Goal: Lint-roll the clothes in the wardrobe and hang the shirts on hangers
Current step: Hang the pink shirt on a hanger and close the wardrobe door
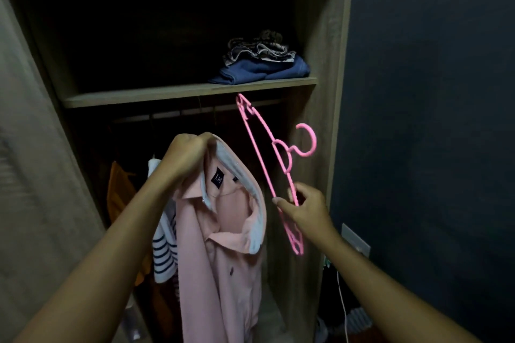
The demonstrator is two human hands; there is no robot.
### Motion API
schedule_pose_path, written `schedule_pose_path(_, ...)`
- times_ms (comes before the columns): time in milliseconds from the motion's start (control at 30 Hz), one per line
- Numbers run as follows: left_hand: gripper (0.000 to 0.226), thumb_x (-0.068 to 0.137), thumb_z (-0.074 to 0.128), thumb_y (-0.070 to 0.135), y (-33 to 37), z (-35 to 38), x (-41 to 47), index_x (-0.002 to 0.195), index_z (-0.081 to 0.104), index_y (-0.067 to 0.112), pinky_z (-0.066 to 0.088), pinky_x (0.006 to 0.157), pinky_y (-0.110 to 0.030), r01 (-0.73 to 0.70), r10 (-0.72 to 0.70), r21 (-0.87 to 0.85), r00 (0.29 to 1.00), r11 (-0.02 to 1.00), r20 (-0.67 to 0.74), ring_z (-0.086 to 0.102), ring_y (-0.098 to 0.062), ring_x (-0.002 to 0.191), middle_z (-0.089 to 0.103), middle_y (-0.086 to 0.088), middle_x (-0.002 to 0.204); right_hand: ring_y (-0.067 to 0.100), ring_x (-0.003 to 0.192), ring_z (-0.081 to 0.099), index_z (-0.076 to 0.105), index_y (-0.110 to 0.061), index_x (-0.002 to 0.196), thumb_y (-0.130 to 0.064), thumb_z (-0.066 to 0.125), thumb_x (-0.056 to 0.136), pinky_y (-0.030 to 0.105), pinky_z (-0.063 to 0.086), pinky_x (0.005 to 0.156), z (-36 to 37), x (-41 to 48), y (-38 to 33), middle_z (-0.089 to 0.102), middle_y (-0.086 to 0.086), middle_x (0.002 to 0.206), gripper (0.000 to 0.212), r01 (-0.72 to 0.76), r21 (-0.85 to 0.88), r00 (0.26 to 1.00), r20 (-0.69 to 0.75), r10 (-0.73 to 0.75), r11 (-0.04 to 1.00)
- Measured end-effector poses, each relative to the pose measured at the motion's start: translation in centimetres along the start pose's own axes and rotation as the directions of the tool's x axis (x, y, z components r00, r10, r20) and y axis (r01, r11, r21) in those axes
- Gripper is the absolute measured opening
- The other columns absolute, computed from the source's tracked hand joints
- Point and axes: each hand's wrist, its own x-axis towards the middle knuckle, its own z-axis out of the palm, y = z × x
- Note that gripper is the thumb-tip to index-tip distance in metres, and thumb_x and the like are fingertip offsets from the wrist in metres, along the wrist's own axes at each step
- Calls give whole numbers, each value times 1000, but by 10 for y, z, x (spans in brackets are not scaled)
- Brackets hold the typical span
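Observation:
A pale pink collared shirt [223, 259] with a white inner collar hangs down in front of the open wardrobe. My left hand [186, 156] grips it at the back of the collar and holds it up. To the right, my right hand [303, 209] pinches one arm of a pink plastic hanger [278, 159]. The hanger is tilted on end, its hook pointing right, and sits just beside the shirt's collar without touching it. No lint roller is in view.
A wooden shelf [172, 93] carries a folded blue garment [262, 71] with patterned cloth on top. Below it runs a hanging rail [167, 117] with a striped top [163, 248] and an orange garment [119, 192]. A dark wall [432, 120] with a socket [355, 239] stands right.

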Motion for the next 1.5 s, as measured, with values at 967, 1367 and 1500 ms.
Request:
schedule_pose_path(967, 31, 88, 62, 30, 44, -18, 5, 77, 63, 1, 36, 59, -31, -327, 318, 210, 945, 922, 75, 46, -14, 63, 54, -2, 68, 10, 33, 25, 56, -17, 67, -54, 46, 94, 21, 23, 38, -22, 29, -130, 30, -4, 42, 47, 84, 749, 996, -78, -39, 657)
schedule_pose_path(1367, 27, 78, 56, -1, 126, -76, 7, 100, 63, 11, 52, 78, -19, -700, 619, 145, 694, 699, 367, 61, 0, 83, 66, -4, 95, 6, 71, 49, 59, -7, 65, -45, 51, 98, 21, 41, 70, -24, 80, -172, 50, 4, 73, 51, 568, 140, 823, -67, -564, 811)
schedule_pose_path(1500, 33, 92, 56, -7, 129, -116, 16, 115, 63, 15, 53, 91, -27, -696, 626, 320, 718, 643, 305, 62, -7, 101, 65, -6, 113, 4, 72, 51, 69, -33, 77, -36, 58, 97, 24, 45, 68, -52, 97, -160, 52, -3, 79, 24, 450, -97, 870, 270, -412, 888)
